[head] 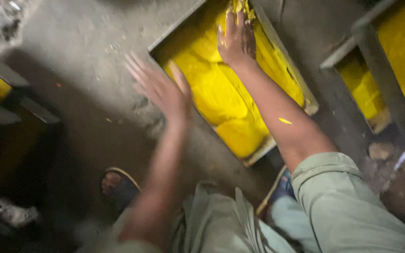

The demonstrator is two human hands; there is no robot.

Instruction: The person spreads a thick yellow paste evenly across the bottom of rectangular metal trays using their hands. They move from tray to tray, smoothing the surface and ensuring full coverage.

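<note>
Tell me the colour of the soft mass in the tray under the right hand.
Bright yellow mass, filling the grey tray; the head view shows it.

Bare floor [85,56] left of tray [301,100]

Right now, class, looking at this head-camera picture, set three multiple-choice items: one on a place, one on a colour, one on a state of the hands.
1. Where does the right hand rest?
A. On the yellow mass in the tray
B. On the floor
C. On the sandal

2. What colour is the mass in the rectangular tray?
A. Red
B. Yellow
C. White

3. How is the left hand?
A. Closed on a tool
B. Open and blurred, holding nothing
C. Tucked under the tray

Answers:
1 A, its fingers lie on the mass at the tray's far end.
2 B, it is bright yellow throughout.
3 B, its fingers are spread beside the tray's edge.
</note>
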